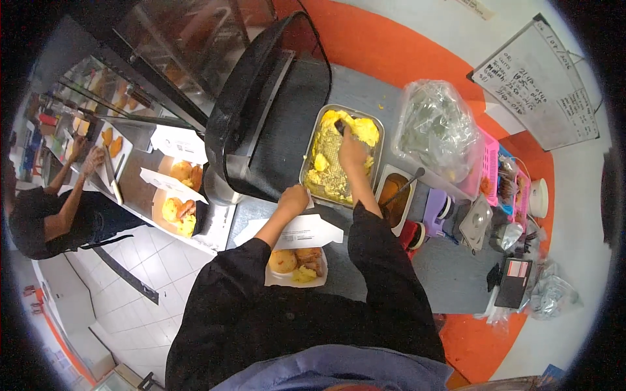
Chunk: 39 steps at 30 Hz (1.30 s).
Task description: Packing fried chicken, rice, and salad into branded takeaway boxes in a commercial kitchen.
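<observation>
My right hand [353,154] reaches into a rectangular metal tray [305,161] and holds a dark utensil [340,127], whose lower part is hidden. Yellow scrambled egg [364,131] is heaped along the tray's far end, with crumbs and lumps over its bottom. At the near left corner of the tray my left hand [292,201] is curled; a small white piece [309,199] shows at its fingers. Whether it grips the rim is hidden. Below my hands stands an open white food carton [303,229] holding a rounded golden item [282,261], browned pieces [309,256] and some egg [305,274].
A black curved-front case [266,112] stands left of the tray. To the right are a pan of brown sauce [397,188] with a ladle, and a plastic-covered tub [437,127]. Two filled cartons [178,210] sit on the left counter, where a co-worker's gloved hand [93,161] works.
</observation>
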Motion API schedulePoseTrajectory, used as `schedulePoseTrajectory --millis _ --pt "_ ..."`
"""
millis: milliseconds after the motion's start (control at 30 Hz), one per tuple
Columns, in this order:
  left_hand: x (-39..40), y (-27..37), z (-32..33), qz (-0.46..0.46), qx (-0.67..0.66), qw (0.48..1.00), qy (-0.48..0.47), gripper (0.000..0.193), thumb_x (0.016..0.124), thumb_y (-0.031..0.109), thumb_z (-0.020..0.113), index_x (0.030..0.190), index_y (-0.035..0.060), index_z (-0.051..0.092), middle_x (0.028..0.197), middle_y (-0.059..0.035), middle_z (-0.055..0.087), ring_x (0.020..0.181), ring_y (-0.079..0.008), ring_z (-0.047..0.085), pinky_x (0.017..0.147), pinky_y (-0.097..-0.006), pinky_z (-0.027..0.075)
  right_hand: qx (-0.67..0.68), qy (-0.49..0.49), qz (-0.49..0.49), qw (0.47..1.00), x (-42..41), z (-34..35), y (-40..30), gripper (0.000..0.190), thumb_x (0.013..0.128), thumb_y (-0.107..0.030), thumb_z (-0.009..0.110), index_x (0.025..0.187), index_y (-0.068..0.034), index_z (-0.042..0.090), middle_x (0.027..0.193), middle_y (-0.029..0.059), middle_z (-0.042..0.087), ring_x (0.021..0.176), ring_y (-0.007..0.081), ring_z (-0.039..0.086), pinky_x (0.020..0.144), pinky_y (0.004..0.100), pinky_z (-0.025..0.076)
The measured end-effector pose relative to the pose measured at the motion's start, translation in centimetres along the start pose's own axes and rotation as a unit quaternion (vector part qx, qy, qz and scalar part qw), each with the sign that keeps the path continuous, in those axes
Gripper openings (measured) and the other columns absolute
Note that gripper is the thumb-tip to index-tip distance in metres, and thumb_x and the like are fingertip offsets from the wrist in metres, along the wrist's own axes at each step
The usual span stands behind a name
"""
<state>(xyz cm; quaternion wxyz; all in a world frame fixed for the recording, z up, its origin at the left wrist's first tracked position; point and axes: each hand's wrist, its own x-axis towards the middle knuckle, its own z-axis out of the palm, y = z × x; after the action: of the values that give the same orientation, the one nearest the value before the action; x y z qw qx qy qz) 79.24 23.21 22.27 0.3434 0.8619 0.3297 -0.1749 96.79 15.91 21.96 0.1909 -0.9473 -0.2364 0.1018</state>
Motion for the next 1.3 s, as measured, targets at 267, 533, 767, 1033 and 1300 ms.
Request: schedulePoseTrajectory --millis 267,533,767,1033,1300 --pt "1.0 -1.2 0.7 -0.046 -0.033 0.998 0.016 0.030 0.082 0.019 0.043 0.091 -0.0033 0.060 0.095 -0.0262 0.058 0.093 -0.0380 0.056 0.082 -0.0437 0.044 -0.163 -0.077 -0.184 0.966 -7.7 2.4 -0.3 0.046 0.082 -0.012 0.042 0.127 -0.009 0.037 0.069 0.0189 0.060 0.061 0.0319 0.060 0.051 0.0432 0.045" --pt "-0.6 -0.2 -0.7 -0.018 -0.058 0.998 0.012 0.032 0.081 0.021 0.043 0.095 -0.0035 0.058 0.098 -0.0268 0.057 0.094 -0.0394 0.055 0.083 -0.0435 0.043 -0.042 -0.046 -0.091 0.994 -1.3 -0.9 -0.4 0.039 0.085 -0.014 0.037 0.123 -0.009 0.034 0.074 0.0214 0.059 0.066 0.0370 0.059 0.057 0.0464 0.045" --pt "0.2 0.1 0.3 -0.013 -0.067 0.997 0.031 0.032 0.080 0.018 0.040 0.097 -0.0056 0.053 0.099 -0.0299 0.055 0.096 -0.0410 0.054 0.084 -0.0447 0.042 -0.161 -0.017 -0.145 0.976 -0.8 4.3 -0.4 0.055 0.078 -0.005 0.041 0.131 -0.001 0.025 0.066 0.0195 0.059 0.058 0.0306 0.059 0.051 0.0415 0.046" --pt "0.0 -2.0 1.0 0.012 -0.190 0.982 0.020 0.031 0.078 0.018 0.046 0.096 -0.0059 0.056 0.093 -0.0265 0.058 0.089 -0.0370 0.057 0.079 -0.0406 0.043 -0.147 -0.172 -0.199 0.953 -7.7 0.2 2.0 0.037 0.083 -0.017 0.044 0.117 -0.003 0.040 0.072 0.0209 0.060 0.065 0.0355 0.060 0.058 0.0469 0.044" --pt "-1.0 -1.6 0.5 0.017 -0.415 0.905 -0.091 0.026 0.077 0.010 0.048 0.097 -0.0041 0.058 0.085 -0.0157 0.062 0.073 -0.0185 0.057 0.065 -0.0288 0.044 -0.010 -0.293 -0.175 0.940 -9.3 0.5 1.1 0.033 0.088 -0.021 0.043 0.114 -0.001 0.040 0.084 0.0258 0.057 0.070 0.0388 0.058 0.064 0.0461 0.043"
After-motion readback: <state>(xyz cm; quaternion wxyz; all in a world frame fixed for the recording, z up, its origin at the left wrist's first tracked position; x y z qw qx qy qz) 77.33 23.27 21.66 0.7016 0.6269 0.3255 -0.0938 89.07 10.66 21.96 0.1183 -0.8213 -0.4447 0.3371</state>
